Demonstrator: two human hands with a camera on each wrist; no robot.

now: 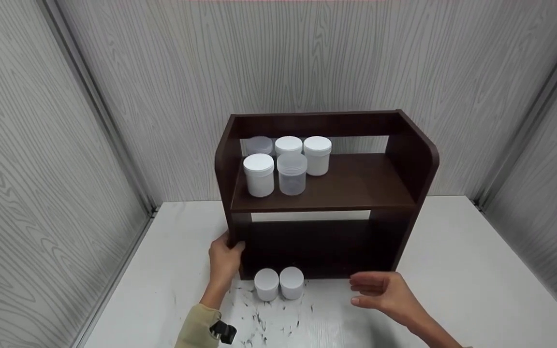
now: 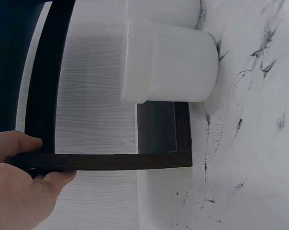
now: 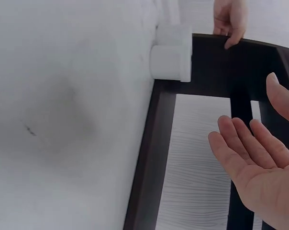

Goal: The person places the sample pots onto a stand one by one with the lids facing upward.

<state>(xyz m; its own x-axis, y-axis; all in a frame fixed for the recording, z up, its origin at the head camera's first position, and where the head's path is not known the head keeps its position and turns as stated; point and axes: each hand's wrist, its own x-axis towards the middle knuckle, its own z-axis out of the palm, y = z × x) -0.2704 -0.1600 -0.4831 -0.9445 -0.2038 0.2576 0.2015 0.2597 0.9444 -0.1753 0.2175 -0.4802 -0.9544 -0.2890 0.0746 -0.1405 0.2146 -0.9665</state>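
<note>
My left hand (image 1: 225, 261) grips the front edge of the left side panel of a dark brown two-tier wooden shelf (image 1: 356, 186). In the left wrist view, the thumb and fingers of that left hand (image 2: 20, 184) lie on either side of the panel edge (image 2: 120, 161). My right hand (image 1: 389, 296) is held in front of the shelf's lower right, holding nothing. Its fingers are extended and the thumb stands apart in the right wrist view. Two white lidded jars, a left one (image 1: 266, 285) and a right one (image 1: 292, 282), stand side by side before the shelf's lower front.
On the upper board, toward the left, stand three white jars, one of them at the front (image 1: 259, 176), and two translucent jars, one at the front (image 1: 292, 176). Dark scuff marks (image 1: 259, 321) spot the white tabletop (image 1: 172, 270). Grey wood-grain walls (image 1: 172, 72) enclose the table.
</note>
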